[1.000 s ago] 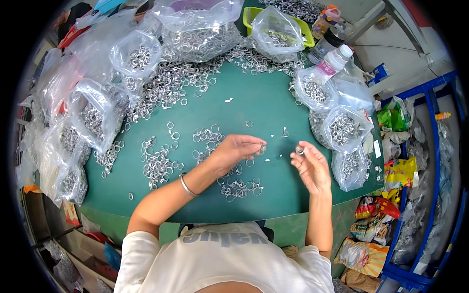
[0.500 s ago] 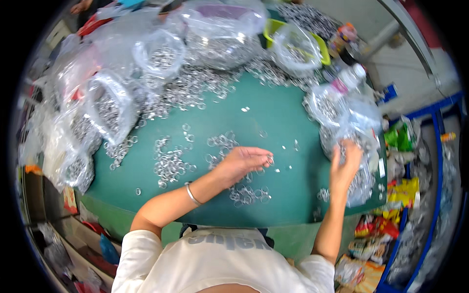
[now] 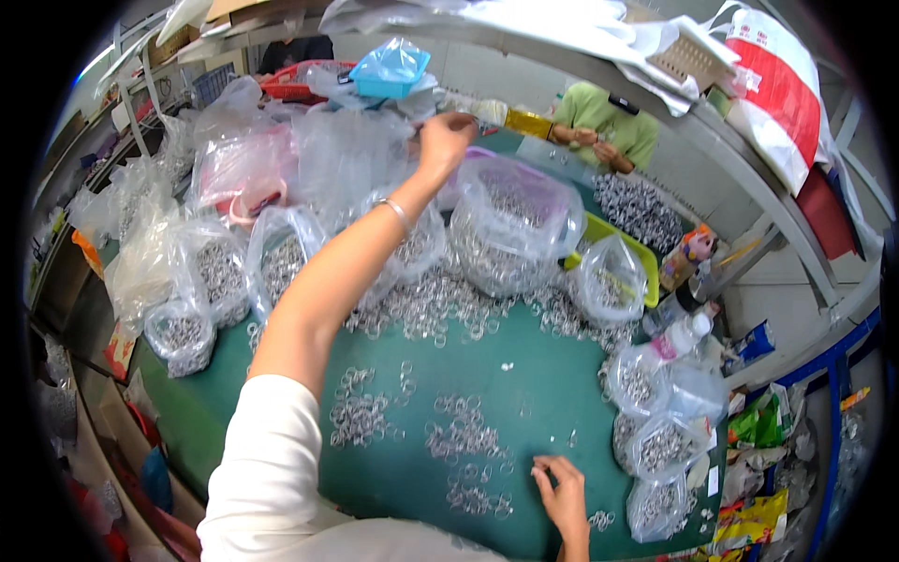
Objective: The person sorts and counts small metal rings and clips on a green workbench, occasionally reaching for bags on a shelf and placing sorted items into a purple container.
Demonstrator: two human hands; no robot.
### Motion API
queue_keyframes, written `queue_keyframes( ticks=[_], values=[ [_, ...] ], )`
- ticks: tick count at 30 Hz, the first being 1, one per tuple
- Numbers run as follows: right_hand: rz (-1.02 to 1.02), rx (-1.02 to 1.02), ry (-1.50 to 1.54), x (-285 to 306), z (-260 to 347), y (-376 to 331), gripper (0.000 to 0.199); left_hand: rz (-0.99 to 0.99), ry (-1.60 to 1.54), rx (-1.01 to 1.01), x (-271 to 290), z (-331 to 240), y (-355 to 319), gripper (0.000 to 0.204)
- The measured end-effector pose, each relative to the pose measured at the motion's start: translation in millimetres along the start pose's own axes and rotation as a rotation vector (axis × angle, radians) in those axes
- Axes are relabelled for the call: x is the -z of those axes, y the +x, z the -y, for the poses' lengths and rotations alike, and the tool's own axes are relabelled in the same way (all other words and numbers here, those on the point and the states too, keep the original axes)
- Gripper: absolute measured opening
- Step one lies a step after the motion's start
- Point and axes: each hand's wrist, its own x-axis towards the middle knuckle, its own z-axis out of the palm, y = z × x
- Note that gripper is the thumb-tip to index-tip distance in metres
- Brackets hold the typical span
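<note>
My left hand (image 3: 444, 142) is stretched far across the table, past the bags, beside a blue plastic tray (image 3: 386, 86). Its fingers are bent and closed, and what they hold, if anything, cannot be made out. My right hand (image 3: 562, 492) hovers over the near right of the green table (image 3: 393, 496), fingers loosely bent and apart, with nothing visible in them. To its left lie small metal rings in loose piles: a near pile (image 3: 478, 496), a middle pile (image 3: 464, 431) and a left pile (image 3: 359, 412). Clear bags of rings (image 3: 667, 448) stand to its right.
Ring-filled bags (image 3: 515, 225) and a long heap of rings (image 3: 431, 304) line the far side. A yellow-green basket (image 3: 646, 267) and a plastic bottle (image 3: 688, 332) stand at right. Across the table sits a person in a green shirt (image 3: 609, 122). A shelf overhangs the back.
My left hand has left the ring piles and reached far forward. My right hand has come out of the right-hand bag toward the near table. The view has tilted up.
</note>
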Motion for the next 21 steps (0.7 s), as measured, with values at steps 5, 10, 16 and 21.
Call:
queue_keyframes(
  ticks=[5, 10, 16, 21],
  values=[
    [0.015, 0.002, -0.058, -8.4, -3.2, 12.0, 0.013, -0.061, 0.481, -0.203, -16.9, 44.8, 41.4, 0.041],
    [0.034, -0.158, 0.037, -9.6, -0.6, -5.0, 0.012, -0.019, -0.203, -0.209, 9.9, -13.8, -54.0, 0.032],
    [0.082, -0.167, 0.038, -9.2, 10.0, -43.4, 0.017, 0.741, 0.160, -0.120, 81.6, -109.7, -296.9, 0.025],
    [0.006, -0.044, 0.012, -32.1, 0.8, -46.5, 0.038, 1.011, 0.144, 0.063, 77.7, -82.2, -435.0, 0.039]
  ],
)
